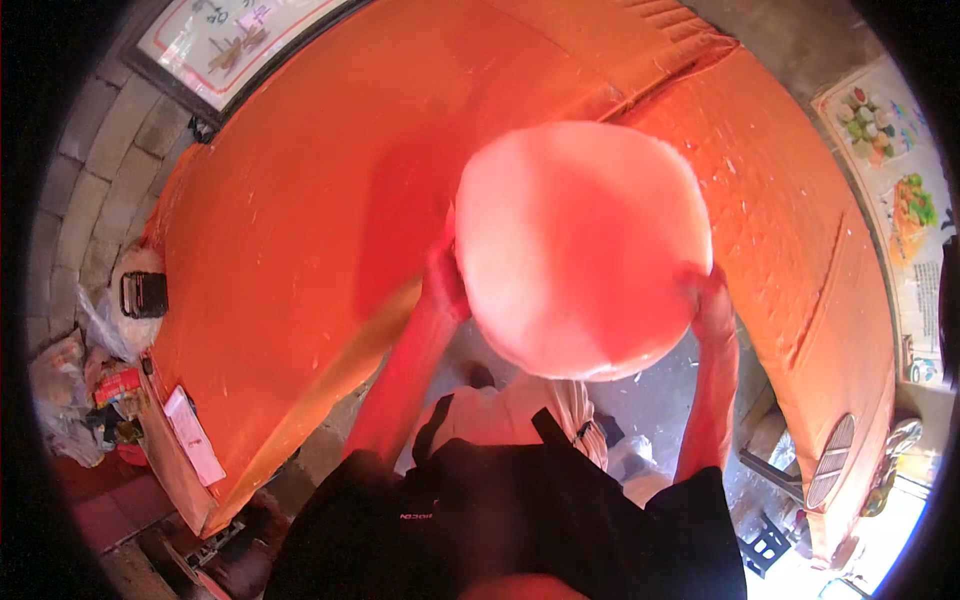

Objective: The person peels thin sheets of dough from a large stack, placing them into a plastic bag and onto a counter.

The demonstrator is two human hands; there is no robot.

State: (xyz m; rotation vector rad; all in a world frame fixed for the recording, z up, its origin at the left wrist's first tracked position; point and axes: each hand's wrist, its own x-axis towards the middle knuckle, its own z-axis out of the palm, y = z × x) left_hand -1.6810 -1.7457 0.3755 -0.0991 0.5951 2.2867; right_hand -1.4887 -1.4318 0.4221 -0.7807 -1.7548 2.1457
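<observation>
I hold up a pale, cushion-like pad (583, 247) with rounded corners, raised in front of my body. Its exact material is not clear, and reddish light and shade fall across its face. My left hand (448, 279) grips the left edge, its fingers partly hidden by the pad. At the lower right edge my right hand (712, 306) has hold of it too. Beneath and beyond the pad spreads a large work surface with an orange covering (285, 187), curving around me on both sides.
A fold (660, 75) crosses the covering, and small white bits are scattered on its right part. A pink paper or booklet (193, 435) lies at the left edge, near plastic bags (64, 397). A striped oval object (831, 459) rests at the right edge.
</observation>
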